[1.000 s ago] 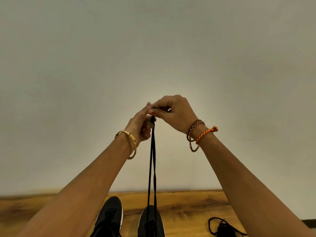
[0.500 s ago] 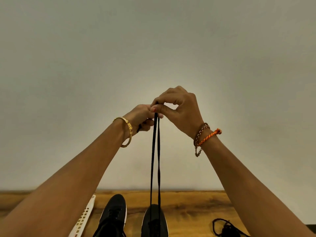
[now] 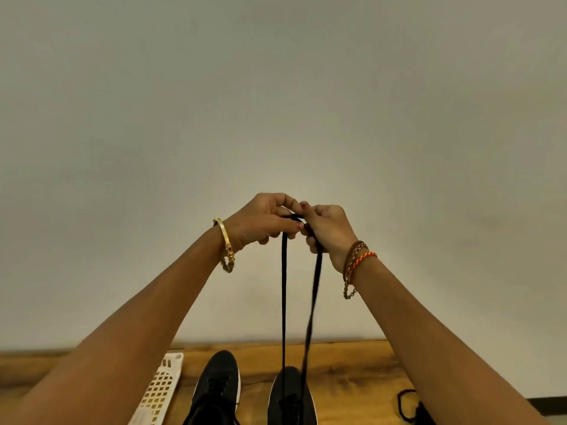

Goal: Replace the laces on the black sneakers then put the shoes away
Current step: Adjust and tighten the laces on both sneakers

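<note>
Two black sneakers stand side by side on the wooden table (image 3: 352,375) at the bottom of the view, the left sneaker (image 3: 219,391) and the right sneaker (image 3: 291,400). A black lace (image 3: 283,302) rises from the right sneaker in two taut strands. Both of my hands are raised high in front of the wall, fingertips together. My left hand (image 3: 264,222) pinches the upper end of the left strand. My right hand (image 3: 326,230) grips the other strand, which runs down past its palm.
A white perforated plastic tray (image 3: 161,391) lies to the left of the sneakers. A loose black lace (image 3: 408,406) is bunched on the table at the right, partly behind my right forearm. A plain pale wall fills the background.
Both hands have dropped lower in the view and the two strands have spread apart. The view has tilted down, bringing the white tray into sight.
</note>
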